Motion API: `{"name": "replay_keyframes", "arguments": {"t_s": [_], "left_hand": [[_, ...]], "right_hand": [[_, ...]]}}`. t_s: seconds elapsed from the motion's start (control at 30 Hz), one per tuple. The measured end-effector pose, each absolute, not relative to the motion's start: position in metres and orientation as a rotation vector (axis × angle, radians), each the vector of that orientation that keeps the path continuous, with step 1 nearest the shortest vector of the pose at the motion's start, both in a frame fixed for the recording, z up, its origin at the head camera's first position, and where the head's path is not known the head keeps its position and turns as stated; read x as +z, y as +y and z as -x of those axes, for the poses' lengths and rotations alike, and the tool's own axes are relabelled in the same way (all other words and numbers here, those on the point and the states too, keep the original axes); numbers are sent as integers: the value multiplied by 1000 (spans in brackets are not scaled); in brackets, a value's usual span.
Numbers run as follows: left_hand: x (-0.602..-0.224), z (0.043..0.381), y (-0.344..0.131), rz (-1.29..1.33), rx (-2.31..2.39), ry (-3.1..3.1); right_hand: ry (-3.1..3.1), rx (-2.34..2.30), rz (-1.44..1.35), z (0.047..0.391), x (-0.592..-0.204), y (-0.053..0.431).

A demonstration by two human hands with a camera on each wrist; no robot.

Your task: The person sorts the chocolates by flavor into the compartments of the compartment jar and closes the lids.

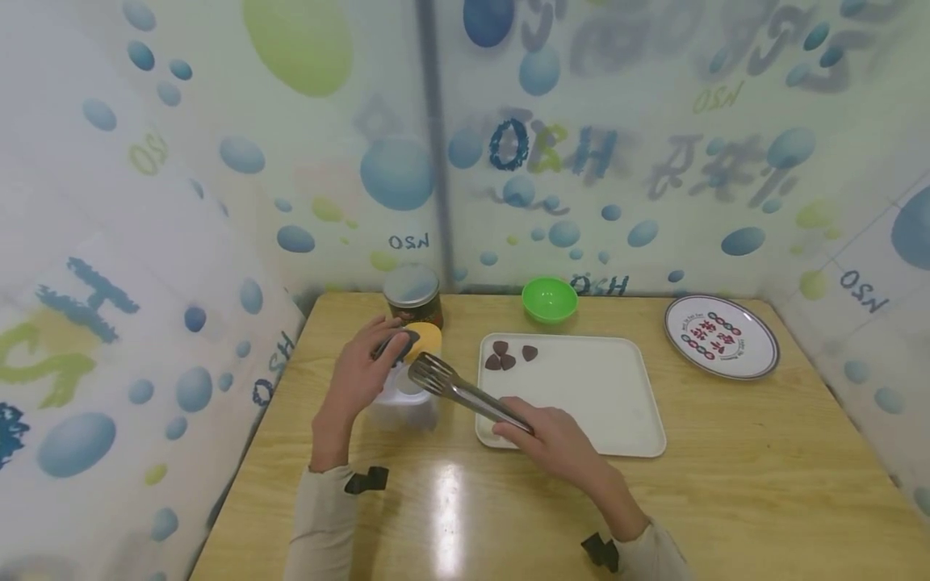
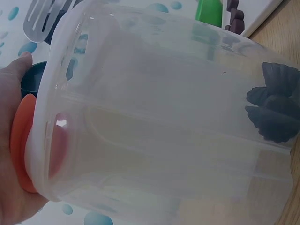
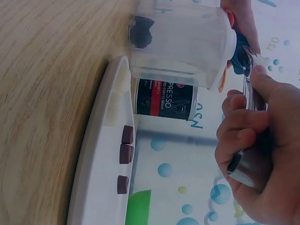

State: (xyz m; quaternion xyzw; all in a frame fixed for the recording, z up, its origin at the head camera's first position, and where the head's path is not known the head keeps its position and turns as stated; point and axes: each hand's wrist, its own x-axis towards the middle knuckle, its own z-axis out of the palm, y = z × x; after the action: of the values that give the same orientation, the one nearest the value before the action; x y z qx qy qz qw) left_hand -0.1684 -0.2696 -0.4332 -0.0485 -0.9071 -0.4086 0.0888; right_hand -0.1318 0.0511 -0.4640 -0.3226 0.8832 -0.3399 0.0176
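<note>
My left hand (image 1: pixel 359 367) holds a dark green lid (image 1: pixel 395 347) between fingers and thumb at the top of a clear plastic container (image 1: pixel 403 411). Beside it on the container top are a yellow lid (image 1: pixel 425 337) and, in the left wrist view, an orange lid (image 2: pixel 22 145) against the palm. Dark pieces (image 3: pixel 141 32) lie at the container's bottom. Steel tongs (image 1: pixel 472 394) are gripped in my right hand (image 1: pixel 559 444); their tips are over the container's opening, close to the dark green lid. Whether the tips hold anything, I cannot tell.
A white tray (image 1: pixel 581 395) right of the container carries several dark brown pieces (image 1: pixel 501 355) at its far left corner. Behind stand a coffee tin (image 1: pixel 412 294) and a green bowl (image 1: pixel 550 300). A printed plate (image 1: pixel 722 336) sits far right. Walls enclose the table's back.
</note>
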Motion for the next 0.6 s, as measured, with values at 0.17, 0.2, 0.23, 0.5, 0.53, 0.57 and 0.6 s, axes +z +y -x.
{"name": "replay_keyframes", "arguments": {"t_s": [0.17, 0.2, 0.23, 0.5, 0.53, 0.57, 0.6], "left_hand": [[-434, 170, -268, 153, -1215, -2703], [-434, 170, -268, 155, -1210, -2703], [-435, 170, -268, 157, -1205, -2704], [-434, 170, -268, 160, -1200, -2708], [-433, 169, -268, 156, -1203, -2708], [-433, 169, -269, 152, -1205, -2709], [-433, 168, -269, 150, -1206, -2708]], "right_hand": [[2806, -983, 1008, 132, -465, 52], [2814, -976, 1015, 132, -466, 52], [2819, -970, 1018, 131, -466, 53], [2817, -965, 939, 129, -467, 55], [2816, -968, 921, 128, -467, 56], [2812, -975, 900, 128, -468, 57], [2812, -979, 880, 127, -468, 58]]}}
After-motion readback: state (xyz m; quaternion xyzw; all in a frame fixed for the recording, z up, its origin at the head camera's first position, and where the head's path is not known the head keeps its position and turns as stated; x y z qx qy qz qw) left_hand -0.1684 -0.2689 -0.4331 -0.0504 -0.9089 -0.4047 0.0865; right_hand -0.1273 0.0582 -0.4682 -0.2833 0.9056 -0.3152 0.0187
